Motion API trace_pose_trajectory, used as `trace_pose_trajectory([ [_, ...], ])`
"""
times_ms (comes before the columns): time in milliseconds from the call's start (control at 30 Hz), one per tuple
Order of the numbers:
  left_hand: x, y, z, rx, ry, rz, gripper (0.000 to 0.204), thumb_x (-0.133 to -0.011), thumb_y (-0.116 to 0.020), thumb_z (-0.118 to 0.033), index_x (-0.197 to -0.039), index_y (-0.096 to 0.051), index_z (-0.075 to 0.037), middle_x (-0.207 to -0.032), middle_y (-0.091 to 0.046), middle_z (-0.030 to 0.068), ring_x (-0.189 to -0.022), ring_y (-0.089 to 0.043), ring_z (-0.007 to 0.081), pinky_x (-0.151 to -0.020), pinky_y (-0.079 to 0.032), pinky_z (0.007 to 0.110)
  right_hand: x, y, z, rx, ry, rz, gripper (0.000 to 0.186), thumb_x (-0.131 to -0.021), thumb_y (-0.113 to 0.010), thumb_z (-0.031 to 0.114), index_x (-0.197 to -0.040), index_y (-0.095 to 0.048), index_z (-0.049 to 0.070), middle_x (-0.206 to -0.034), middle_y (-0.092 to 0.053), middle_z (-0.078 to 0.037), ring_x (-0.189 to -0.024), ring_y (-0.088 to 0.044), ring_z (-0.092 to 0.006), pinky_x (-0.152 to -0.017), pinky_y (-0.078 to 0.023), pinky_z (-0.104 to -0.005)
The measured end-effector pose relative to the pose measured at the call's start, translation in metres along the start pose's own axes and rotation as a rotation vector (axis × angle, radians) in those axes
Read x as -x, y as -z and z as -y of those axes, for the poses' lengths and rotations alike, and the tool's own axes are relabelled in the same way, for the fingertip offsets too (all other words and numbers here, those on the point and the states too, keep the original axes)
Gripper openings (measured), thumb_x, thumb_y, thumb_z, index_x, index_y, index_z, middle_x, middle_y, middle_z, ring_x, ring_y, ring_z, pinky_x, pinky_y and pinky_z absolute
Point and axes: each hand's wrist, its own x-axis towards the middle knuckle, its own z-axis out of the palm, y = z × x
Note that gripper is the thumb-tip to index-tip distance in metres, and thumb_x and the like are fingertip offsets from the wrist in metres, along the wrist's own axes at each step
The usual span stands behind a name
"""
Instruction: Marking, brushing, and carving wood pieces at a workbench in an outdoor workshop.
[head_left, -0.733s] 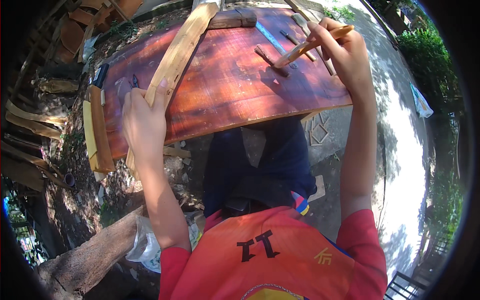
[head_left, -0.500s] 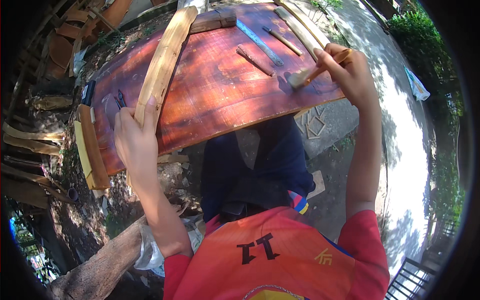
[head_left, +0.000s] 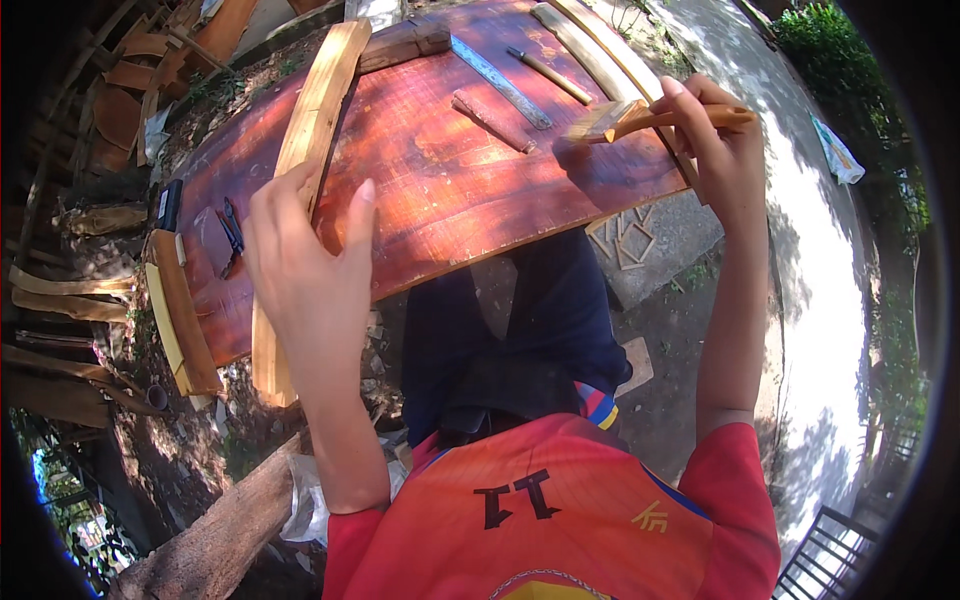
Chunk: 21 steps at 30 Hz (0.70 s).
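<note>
In my right hand (head_left: 715,135) is a flat paintbrush with an orange-brown wooden handle (head_left: 655,122). Its pale bristles (head_left: 588,126) point left over the right part of a reddish-brown wooden tabletop (head_left: 430,190), with a shadow beneath; whether they touch is unclear. My left hand (head_left: 310,265) is open over a long, light wooden plank (head_left: 318,95), thumb spread away from the fingers. The plank lies across the tabletop's left side, its near end overhanging the front edge. Beside that hand lie dark-handled pliers (head_left: 231,232).
Toward the back lie a dark wood block (head_left: 405,48), a bluish flat strip (head_left: 500,82), a dark-tipped rod (head_left: 548,75) and a rough reddish stick (head_left: 492,121). More wooden strips (head_left: 598,60) line the right side. A log (head_left: 205,530) lies lower left.
My left hand has loosened from the plank, its thumb now spread. My right hand has moved the brush farther from me, its handle turned more level. The view has shifted slightly.
</note>
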Motion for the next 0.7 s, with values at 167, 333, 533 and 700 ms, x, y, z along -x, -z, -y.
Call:
trace_pose_trajectory([
  [167,-0.020,-0.075,-0.034,0.217,-0.217,0.088,0.066,-0.088,-0.082,-0.043,-0.134,-0.059,0.000,-0.129,-0.064,0.0203,-0.123,-0.060,0.0385,-0.105,-0.047,0.047,0.001,-0.005,-0.002,-0.031,0.043,0.022,0.043,-0.101,-0.066,0.034,-0.075,-0.065,-0.001,-0.060,-0.056,0.000,-0.059,-0.048,-0.0052,-0.055,-0.035,-0.0268],
  [333,-0.040,-0.125,-0.053,0.131,-0.253,0.154,0.110,-0.078,-0.084,-0.060,-0.153,-0.039,0.006,-0.138,-0.058,0.0286,-0.125,-0.059,0.0437,-0.111,-0.045,0.049,0.006,-0.008,0.014,-0.070,-0.011,-0.019,0.037,-0.101,-0.067,0.031,-0.081,-0.074,0.001,-0.063,-0.062,0.000,-0.060,-0.048,-0.0034,-0.055,-0.032,-0.0241],
  [533,-0.045,-0.093,-0.039,0.102,-0.180,0.308,0.112,-0.077,-0.087,-0.056,-0.155,-0.036,0.006,-0.135,-0.060,0.0295,-0.126,-0.060,0.0428,-0.107,-0.048,0.051,-0.009,-0.034,0.021,-0.290,-0.042,-0.099,0.034,-0.099,-0.072,0.031,-0.082,-0.076,0.003,-0.062,-0.062,0.002,-0.059,-0.049,-0.0038,-0.054,-0.035,-0.0237],
  [700,-0.029,-0.070,-0.015,0.215,-0.174,0.199,0.094,-0.073,-0.093,-0.033,-0.145,-0.047,0.007,-0.119,-0.065,0.0180,-0.111,-0.063,0.0388,-0.098,-0.049,0.049,-0.043,-0.087,0.030,-0.284,0.055,-0.025,0.034,-0.099,-0.073,0.035,-0.090,-0.076,0.003,-0.065,-0.069,-0.006,-0.061,-0.062,-0.0075,-0.057,-0.045,-0.0272],
])
